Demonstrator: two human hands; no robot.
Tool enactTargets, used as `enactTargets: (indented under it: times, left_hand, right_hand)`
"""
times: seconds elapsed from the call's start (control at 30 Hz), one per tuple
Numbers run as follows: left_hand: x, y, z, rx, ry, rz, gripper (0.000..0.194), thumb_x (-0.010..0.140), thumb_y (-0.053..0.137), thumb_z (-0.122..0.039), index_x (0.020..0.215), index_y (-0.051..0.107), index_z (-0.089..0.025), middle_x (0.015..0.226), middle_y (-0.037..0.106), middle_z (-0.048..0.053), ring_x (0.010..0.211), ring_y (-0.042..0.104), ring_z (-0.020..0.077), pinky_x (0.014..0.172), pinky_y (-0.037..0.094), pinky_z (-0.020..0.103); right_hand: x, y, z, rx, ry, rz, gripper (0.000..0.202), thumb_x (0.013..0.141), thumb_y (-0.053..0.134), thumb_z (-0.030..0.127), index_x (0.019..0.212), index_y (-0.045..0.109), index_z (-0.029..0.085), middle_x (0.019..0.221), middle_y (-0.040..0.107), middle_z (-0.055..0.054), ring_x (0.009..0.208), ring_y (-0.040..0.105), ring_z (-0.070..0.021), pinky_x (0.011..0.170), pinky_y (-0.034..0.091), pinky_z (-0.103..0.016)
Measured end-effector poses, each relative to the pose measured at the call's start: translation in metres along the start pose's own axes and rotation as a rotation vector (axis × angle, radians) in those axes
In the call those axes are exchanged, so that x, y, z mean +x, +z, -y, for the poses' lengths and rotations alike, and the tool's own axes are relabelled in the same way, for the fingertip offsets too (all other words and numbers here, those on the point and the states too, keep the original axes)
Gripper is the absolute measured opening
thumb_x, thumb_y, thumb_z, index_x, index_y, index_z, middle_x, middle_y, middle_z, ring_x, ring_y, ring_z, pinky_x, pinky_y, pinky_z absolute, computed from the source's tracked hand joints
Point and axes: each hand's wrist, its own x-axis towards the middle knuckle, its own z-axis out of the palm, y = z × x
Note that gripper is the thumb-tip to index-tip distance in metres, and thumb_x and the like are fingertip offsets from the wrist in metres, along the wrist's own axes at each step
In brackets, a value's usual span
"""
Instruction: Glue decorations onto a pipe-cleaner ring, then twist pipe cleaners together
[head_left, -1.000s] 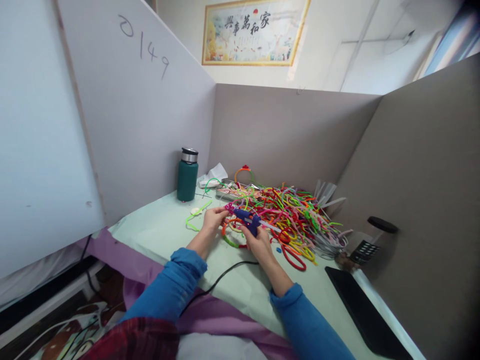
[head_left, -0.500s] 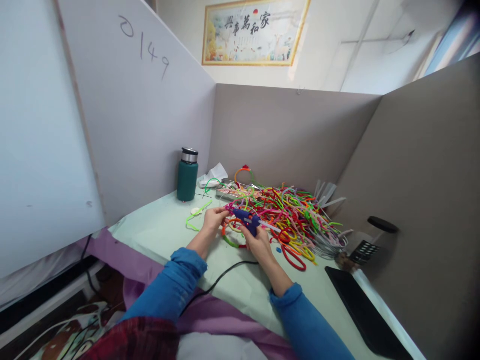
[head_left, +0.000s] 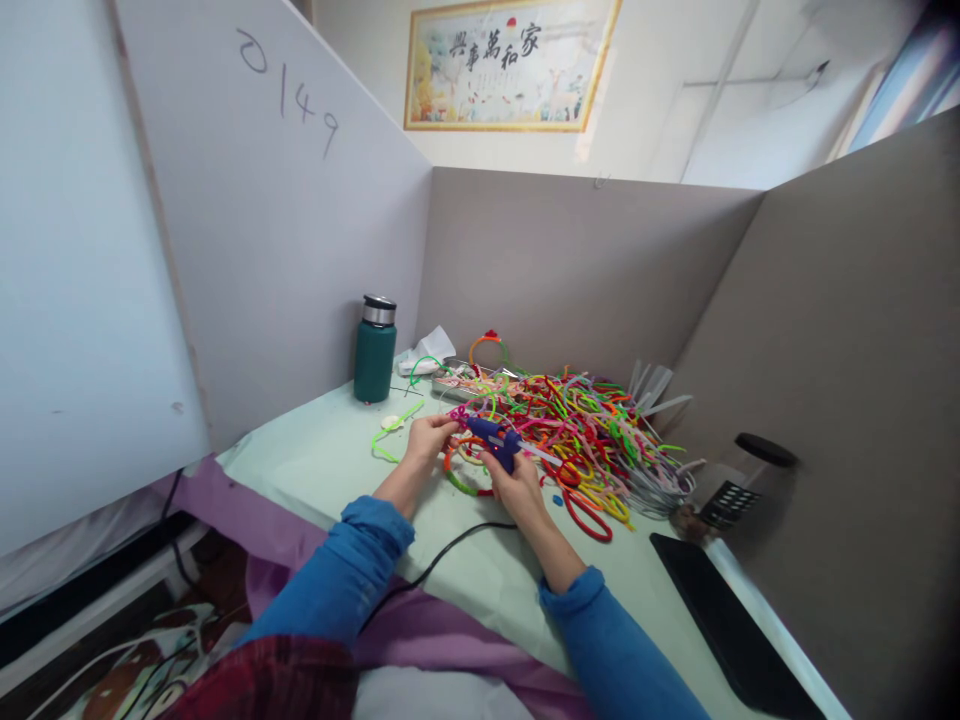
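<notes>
Left-hand fingers [head_left: 444, 427] pinch a magenta piece [head_left: 459, 414] at the tip of a blue glue gun [head_left: 491, 433] held in the right hand [head_left: 519, 488]. Beyond the gun, a metal tray [head_left: 448, 391] holds fuzzy strips [head_left: 475, 379]; well right of the gun, a lidded jar [head_left: 744, 468] holds something brown [head_left: 688, 522].

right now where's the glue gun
Below centre in the head view, the glue gun is in the right hand, nozzle toward the left hand.
</notes>
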Motion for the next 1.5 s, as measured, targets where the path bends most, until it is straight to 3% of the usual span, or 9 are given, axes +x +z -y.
enactTargets:
  times: [0.5, 0.6, 0.7, 0.87, 0.93, 1.07, 1.27, 1.4, 1.5]
  left_hand:
    - [-0.003, -0.001, -0.005, 0.079, 0.014, -0.062, 0.011, 0.062, 0.063, -0.016, 0.070, 0.066, -0.008, 0.044, 0.056, 0.000, 0.036, 0.047, 0.0078, 0.038, 0.036, 0.018]
    - [-0.001, -0.012, -0.010, 0.024, 0.015, -0.135, 0.015, 0.061, 0.066, -0.018, 0.073, 0.066, -0.009, 0.052, 0.061, 0.002, 0.039, 0.051, 0.0084, 0.038, 0.036, 0.018]
    - [0.003, -0.036, -0.020, -0.069, 0.013, -0.213, 0.020, 0.060, 0.067, -0.021, 0.075, 0.065, -0.009, 0.066, 0.067, 0.005, 0.041, 0.053, 0.0079, 0.038, 0.037, 0.019]
    - [0.002, -0.097, -0.049, -0.187, 0.089, -0.404, 0.025, 0.056, 0.070, -0.020, 0.078, 0.064, -0.010, 0.072, 0.069, 0.006, 0.042, 0.052, 0.0059, 0.040, 0.038, 0.017]
    - [-0.003, -0.120, -0.062, -0.212, 0.150, -0.449, 0.027, 0.055, 0.071, -0.021, 0.078, 0.064, -0.010, 0.073, 0.069, 0.005, 0.042, 0.051, 0.0050, 0.040, 0.038, 0.016]
    - [-0.013, -0.148, -0.086, -0.217, 0.241, -0.540, 0.025, 0.056, 0.070, -0.021, 0.077, 0.063, -0.010, 0.072, 0.069, 0.005, 0.043, 0.052, 0.0052, 0.040, 0.038, 0.016]
    - [-0.021, -0.149, -0.096, -0.163, 0.289, -0.473, 0.031, 0.056, 0.072, -0.025, 0.082, 0.066, -0.009, 0.078, 0.070, 0.008, 0.043, 0.050, 0.0048, 0.040, 0.039, 0.016]
    - [-0.020, -0.136, -0.091, -0.144, 0.283, -0.413, 0.035, 0.055, 0.073, -0.027, 0.084, 0.066, -0.008, 0.081, 0.070, 0.010, 0.043, 0.050, 0.0048, 0.040, 0.038, 0.016]
    - [-0.020, -0.123, -0.088, -0.139, 0.260, -0.366, 0.035, 0.056, 0.072, -0.027, 0.084, 0.066, -0.008, 0.079, 0.070, 0.009, 0.043, 0.050, 0.0048, 0.040, 0.037, 0.016]
  right_hand:
    - [0.000, 0.000, -0.001, -0.073, -0.025, 0.034, 0.042, 0.076, 0.056, 0.053, 0.084, 0.068, 0.013, 0.058, 0.063, -0.003, 0.061, 0.057, -0.0177, 0.056, 0.043, -0.026]
    - [0.001, 0.000, -0.001, -0.124, -0.018, 0.030, 0.044, 0.078, 0.054, 0.053, 0.086, 0.067, 0.012, 0.060, 0.063, -0.004, 0.061, 0.056, -0.0178, 0.056, 0.041, -0.026]
    - [0.004, 0.006, 0.002, -0.235, -0.067, 0.127, 0.043, 0.080, 0.053, 0.053, 0.092, 0.066, 0.014, 0.068, 0.065, -0.004, 0.063, 0.058, -0.0180, 0.058, 0.040, -0.025]
    - [0.005, 0.047, 0.031, -0.492, -0.283, 0.441, 0.032, 0.090, 0.043, 0.037, 0.116, 0.054, 0.021, 0.098, 0.067, -0.006, 0.085, 0.061, -0.0183, 0.072, 0.041, -0.026]
    - [0.004, 0.073, 0.048, -0.618, -0.337, 0.489, 0.032, 0.091, 0.041, 0.035, 0.118, 0.051, 0.020, 0.109, 0.063, -0.008, 0.097, 0.059, -0.0196, 0.080, 0.040, -0.028]
    - [0.001, 0.128, 0.072, -0.808, -0.332, 0.531, 0.029, 0.090, 0.041, 0.033, 0.111, 0.053, 0.016, 0.105, 0.064, -0.011, 0.094, 0.059, -0.0227, 0.078, 0.042, -0.032]
    - [-0.001, 0.177, 0.069, -0.919, -0.236, 0.425, 0.029, 0.088, 0.039, 0.014, 0.111, 0.054, 0.006, 0.101, 0.062, -0.022, 0.093, 0.061, -0.0270, 0.076, 0.045, -0.037]
    - [-0.001, 0.189, 0.071, -0.927, -0.190, 0.422, 0.030, 0.086, 0.039, 0.008, 0.110, 0.056, 0.003, 0.102, 0.062, -0.024, 0.094, 0.061, -0.0269, 0.074, 0.045, -0.035]
    - [-0.003, 0.185, 0.078, -0.945, -0.187, 0.424, 0.030, 0.087, 0.046, 0.020, 0.109, 0.058, 0.004, 0.106, 0.061, -0.024, 0.099, 0.058, -0.0289, 0.078, 0.044, -0.039]
